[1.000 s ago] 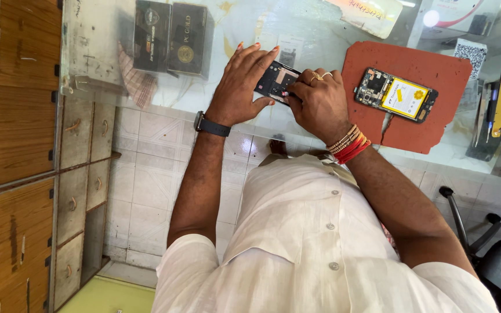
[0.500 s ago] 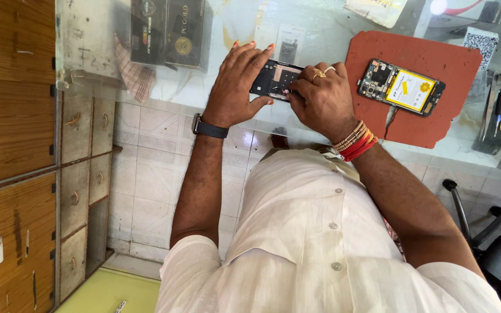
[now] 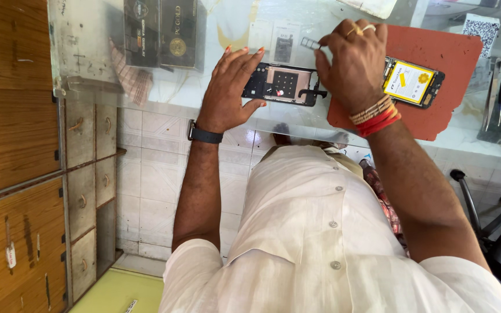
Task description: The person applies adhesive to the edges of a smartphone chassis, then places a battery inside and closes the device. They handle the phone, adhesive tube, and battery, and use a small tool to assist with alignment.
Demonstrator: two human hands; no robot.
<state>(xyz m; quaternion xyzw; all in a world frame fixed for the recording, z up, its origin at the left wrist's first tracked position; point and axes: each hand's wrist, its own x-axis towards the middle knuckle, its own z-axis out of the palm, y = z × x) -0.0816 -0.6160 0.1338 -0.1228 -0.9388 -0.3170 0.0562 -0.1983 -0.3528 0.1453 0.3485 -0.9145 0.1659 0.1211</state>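
Our right hand point(image 3: 355, 64) hovers above the glass counter point(image 3: 221, 93) with its fingers curled, pinching a small grey metal strip point(image 3: 310, 43) between fingertips and thumb at the upper edge of the opened phone frame point(image 3: 284, 84); half a second ago this hand lay lower, pressed against the frame's right end, and it has since lifted and slid toward the far side. Our left hand point(image 3: 230, 90) is spread wide, fingers straight, its thumb touching the frame's left end and its palm resting on the glass, where earlier its fingers wrapped over the frame from above. The frame now lies flat and uncovered on the counter, just beside the red mat point(image 3: 436, 75), its dark inner side up with a pale panel in the middle. Its long axis runs left to right across our view, slightly tilted down toward the right, the end with the small red part toward our left hand. On the mat, partly behind our right wrist, lies a second opened phone point(image 3: 416, 81) with a yellow battery. Two dark boxes point(image 3: 158, 32) show near the counter's far left, and wooden drawers point(image 3: 13, 145) stand on the left.
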